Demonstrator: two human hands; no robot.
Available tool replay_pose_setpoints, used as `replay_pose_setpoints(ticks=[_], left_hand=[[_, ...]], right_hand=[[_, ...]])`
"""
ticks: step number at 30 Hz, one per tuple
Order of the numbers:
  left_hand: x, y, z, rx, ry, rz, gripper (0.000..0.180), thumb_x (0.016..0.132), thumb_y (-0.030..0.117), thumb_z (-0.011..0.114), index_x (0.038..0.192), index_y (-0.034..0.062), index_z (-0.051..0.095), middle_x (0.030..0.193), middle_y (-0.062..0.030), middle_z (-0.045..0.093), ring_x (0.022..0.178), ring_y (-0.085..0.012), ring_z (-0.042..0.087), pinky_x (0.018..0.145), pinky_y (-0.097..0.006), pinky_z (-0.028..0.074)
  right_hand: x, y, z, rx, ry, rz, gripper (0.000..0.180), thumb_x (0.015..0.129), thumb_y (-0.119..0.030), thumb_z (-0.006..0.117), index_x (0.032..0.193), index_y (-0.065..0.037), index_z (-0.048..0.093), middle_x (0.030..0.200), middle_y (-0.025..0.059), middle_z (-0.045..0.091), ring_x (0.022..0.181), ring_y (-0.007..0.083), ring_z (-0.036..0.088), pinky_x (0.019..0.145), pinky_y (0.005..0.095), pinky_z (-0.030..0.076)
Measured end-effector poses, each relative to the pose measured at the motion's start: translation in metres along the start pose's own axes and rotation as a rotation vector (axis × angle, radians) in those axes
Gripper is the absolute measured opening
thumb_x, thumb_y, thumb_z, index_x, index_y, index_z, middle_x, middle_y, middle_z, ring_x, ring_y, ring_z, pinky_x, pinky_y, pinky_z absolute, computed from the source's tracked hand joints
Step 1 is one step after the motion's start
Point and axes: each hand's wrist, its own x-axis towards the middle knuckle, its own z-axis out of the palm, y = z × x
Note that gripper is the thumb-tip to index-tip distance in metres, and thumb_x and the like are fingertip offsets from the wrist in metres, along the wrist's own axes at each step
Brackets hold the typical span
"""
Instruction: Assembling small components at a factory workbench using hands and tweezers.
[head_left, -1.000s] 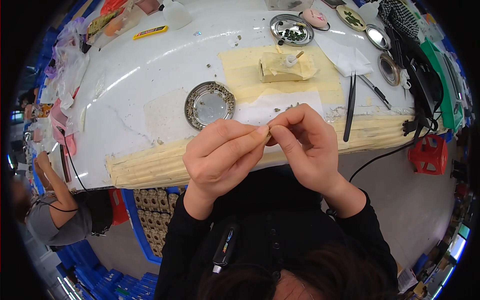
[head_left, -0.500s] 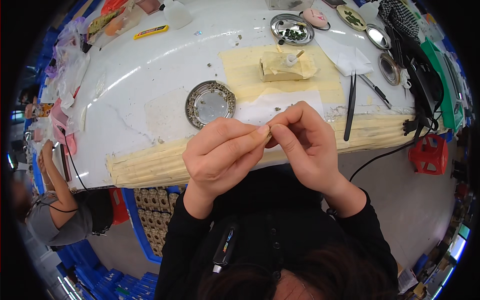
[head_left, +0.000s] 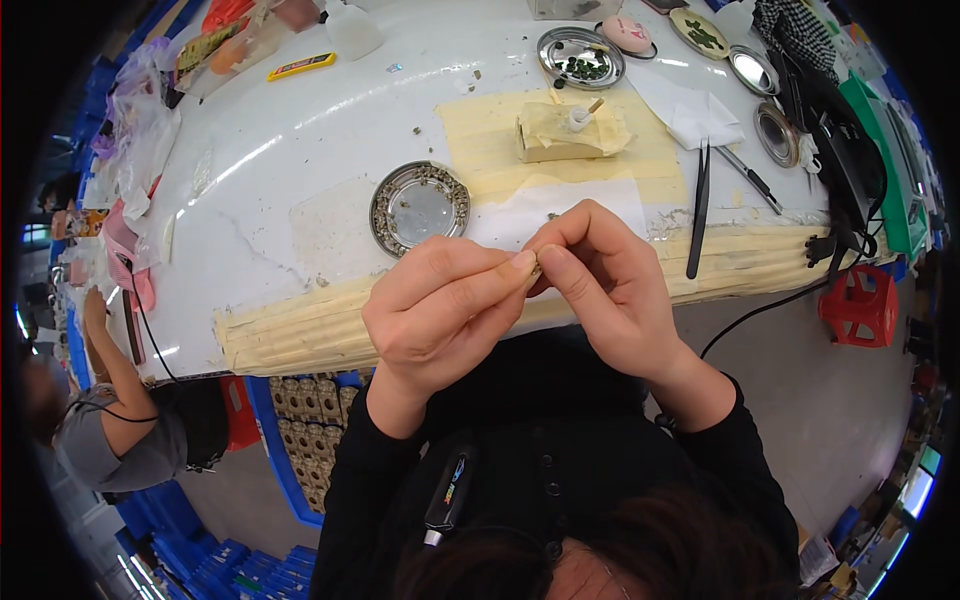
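Left hand and right hand meet at the fingertips; both pinch a small piece, mostly hidden. Positions relative to the fingertips: round metal dish with small beige-grey pieces, 10 o'clock; tape-covered block, 12 o'clock; metal plate with dark green pieces, farther at 12 o'clock; black tweezers, between 2 and 3 o'clock; blue crate of moulded parts, 8 o'clock; red stool, 3 o'clock.

Cannot identify the tiny piece, just off centre toward two o'clock, mostly hidden between left hand and right hand. Lose part of the clear box past the upper edge between twelve and one. See a co-worker's head only blurred at nine.
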Motion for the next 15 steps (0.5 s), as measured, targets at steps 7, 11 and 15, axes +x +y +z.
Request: replay_pose_setpoints(ticks=[7, 11, 15], left_hand=[[-0.0009, 0.0038, 0.0012, 0.025, 0.036, -0.051, 0.026, 0.067, -0.014, 0.074, 0.09, -0.0023, 0.071, 0.08, -0.011, 0.067, 0.069, -0.0195, 0.064, 0.061, -0.028, 0.049], [0.0005, 0.0052, 0.0023, 0.079, 0.059, -0.033, 0.026, 0.066, -0.013, 0.075, 0.089, -0.0021, 0.071, 0.078, -0.0107, 0.067, 0.068, -0.0196, 0.064, 0.061, -0.027, 0.05], [0.0022, 0.0076, 0.0033, 0.139, 0.061, -0.035, 0.026, 0.065, -0.013, 0.075, 0.088, -0.0018, 0.072, 0.078, -0.0101, 0.067, 0.068, -0.0189, 0.064, 0.06, -0.027, 0.05]], right_hand=[[-0.0029, 0.0003, 0.0044, -0.048, 0.038, -0.083, 0.009, 0.097, -0.006, 0.056, 0.096, 0.003, 0.054, 0.086, 0.0066, 0.063, 0.079, 0.0108, 0.064, 0.073, 0.0253, 0.053], [-0.0031, 0.0044, 0.0053, -0.174, 0.073, -0.198, 0.007, 0.093, -0.002, 0.061, 0.096, 0.002, 0.058, 0.083, 0.008, 0.064, 0.074, 0.0118, 0.065, 0.07, 0.0247, 0.054], [0.0018, 0.0032, 0.0003, -0.602, 0.066, -0.515, 0.009, 0.088, 0.0, 0.065, 0.096, 0.002, 0.06, 0.083, 0.0096, 0.066, 0.073, 0.0131, 0.066, 0.068, 0.0239, 0.054]])
